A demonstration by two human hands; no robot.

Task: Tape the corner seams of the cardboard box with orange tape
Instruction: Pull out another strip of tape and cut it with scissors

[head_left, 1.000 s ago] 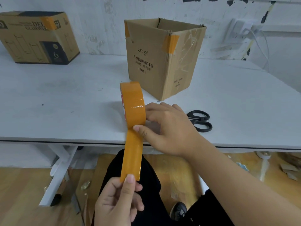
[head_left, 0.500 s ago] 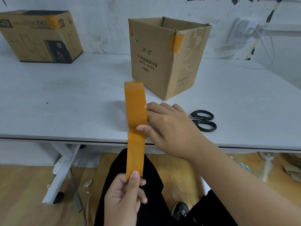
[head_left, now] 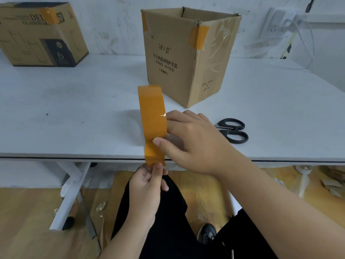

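An open cardboard box (head_left: 173,58) stands upright on the white table (head_left: 74,113), with orange tape pieces on its near top corner and its left top corner. My right hand (head_left: 194,141) grips the orange tape roll (head_left: 152,113) on edge near the table's front, thumb pressed on the tape. A short strip of tape (head_left: 155,155) hangs from the roll past the table edge. My left hand (head_left: 147,182) pinches the strip's free end just below that edge.
Black scissors (head_left: 232,130) lie on the table right of my right hand. A second printed cardboard box (head_left: 37,34) sits at the back left. Sockets and white cables are on the wall at the right. Floor and a white table leg show below.
My left hand has risen toward the table edge, so the strip between roll and fingers looks shorter. The right hand still holds the roll in the same spot.
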